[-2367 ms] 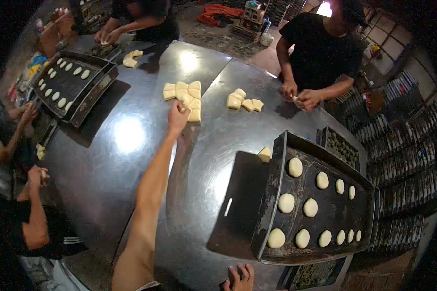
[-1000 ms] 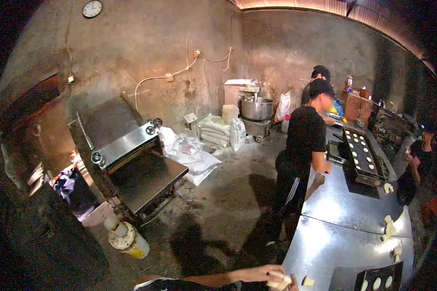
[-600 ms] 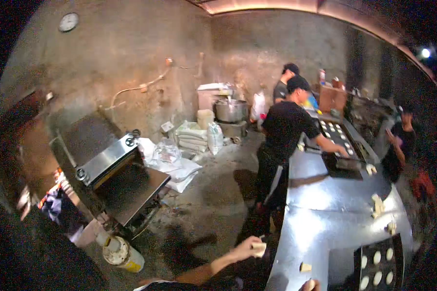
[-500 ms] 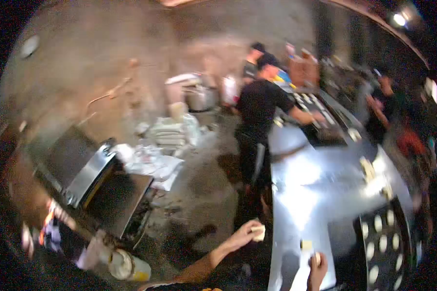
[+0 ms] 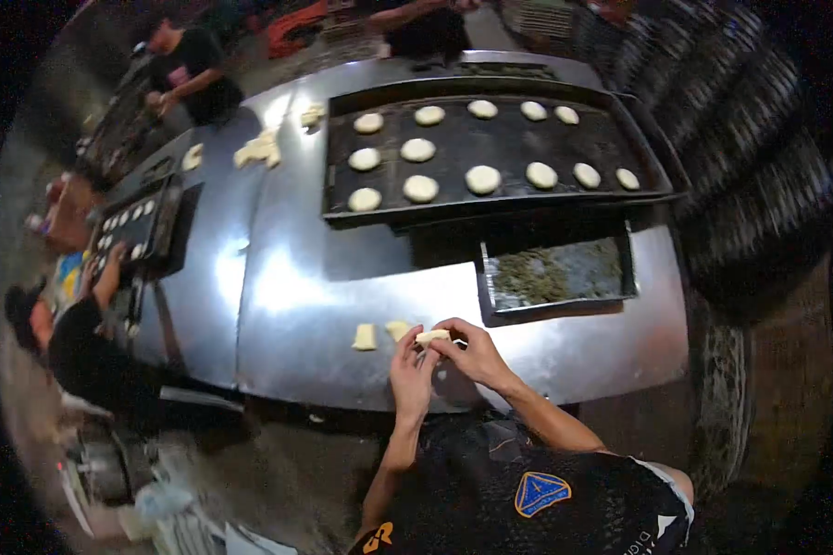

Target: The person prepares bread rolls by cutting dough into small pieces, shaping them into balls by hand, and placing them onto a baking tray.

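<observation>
- Left hand (image 5: 411, 372): fingers curled, tips closed on the dough piece (image 5: 432, 337).
- Right hand (image 5: 473, 352): fingers pinched on the same dough piece from the opposite side.
- Dough piece: small, pale yellow, flattened and oblong; held between both hands, just above the desk (image 5: 287, 277).
- Cut dough chunks (image 5: 365, 337): on the desk, just left of the left hand.
- Filling tray (image 5: 557, 273): beyond the right hand, holding a dark green-brown mass.

Bakery workroom, steel worktable (image 5: 287, 277), black baking tray (image 5: 491, 211) of dough rounds (image 5: 482, 178), workers alongside
</observation>
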{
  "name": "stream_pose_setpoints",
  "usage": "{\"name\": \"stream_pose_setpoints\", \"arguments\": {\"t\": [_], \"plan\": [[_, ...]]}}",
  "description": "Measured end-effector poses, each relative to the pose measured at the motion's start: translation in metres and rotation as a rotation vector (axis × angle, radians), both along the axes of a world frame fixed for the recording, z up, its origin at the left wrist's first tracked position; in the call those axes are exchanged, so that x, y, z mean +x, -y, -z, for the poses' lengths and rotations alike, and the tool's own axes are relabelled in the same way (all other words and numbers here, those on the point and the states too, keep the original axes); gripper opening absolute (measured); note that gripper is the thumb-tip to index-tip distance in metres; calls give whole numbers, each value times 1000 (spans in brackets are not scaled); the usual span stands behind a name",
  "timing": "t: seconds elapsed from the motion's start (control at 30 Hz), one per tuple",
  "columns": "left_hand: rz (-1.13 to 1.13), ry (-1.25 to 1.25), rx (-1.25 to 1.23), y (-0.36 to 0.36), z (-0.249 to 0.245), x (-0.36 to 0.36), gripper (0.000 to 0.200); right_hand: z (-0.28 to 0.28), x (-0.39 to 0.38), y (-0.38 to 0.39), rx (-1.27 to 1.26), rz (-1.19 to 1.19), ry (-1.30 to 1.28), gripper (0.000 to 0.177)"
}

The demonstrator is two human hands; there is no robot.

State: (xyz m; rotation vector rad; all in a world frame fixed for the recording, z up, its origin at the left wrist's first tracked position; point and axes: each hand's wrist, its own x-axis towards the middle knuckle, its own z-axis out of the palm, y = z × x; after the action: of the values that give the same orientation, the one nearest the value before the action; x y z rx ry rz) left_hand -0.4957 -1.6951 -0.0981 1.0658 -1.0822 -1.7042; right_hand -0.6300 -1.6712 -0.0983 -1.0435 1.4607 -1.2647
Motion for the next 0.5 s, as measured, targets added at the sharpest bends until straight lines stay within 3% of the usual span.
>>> {"name": "stream_pose_setpoints", "arguments": {"t": [0.07, 0.13, 0.2, 0.27, 0.33, 0.4, 0.43, 0.5], "plan": [[41, -53, -52, 8, 16, -12, 43, 0, -19, -5, 56, 14, 59, 29], [294, -6, 47, 19, 14, -18, 37, -6, -38, -12, 84, -23, -131, 25], [388, 74, 127, 27, 15, -25, 32, -13, -64, -13, 177, -51, -189, 25], [385, -121, 208, 34, 28, -32, 34, -6, -91, -11, -13, 17, -76, 30], [405, -45, 226, 48, 27, -25, 38, -10, -140, -7, 12, 165, -477, 35], [371, -60, 162, 61, 34, -22, 41, 19, -192, 0, 202, 279, -624, 43], [353, -69, 147, 65, 35, -22, 40, 35, -207, 8, 203, 275, -629, 43], [349, -92, 161, 72, 30, -21, 40, 48, -222, 24, 129, 176, -949, 48]]}}
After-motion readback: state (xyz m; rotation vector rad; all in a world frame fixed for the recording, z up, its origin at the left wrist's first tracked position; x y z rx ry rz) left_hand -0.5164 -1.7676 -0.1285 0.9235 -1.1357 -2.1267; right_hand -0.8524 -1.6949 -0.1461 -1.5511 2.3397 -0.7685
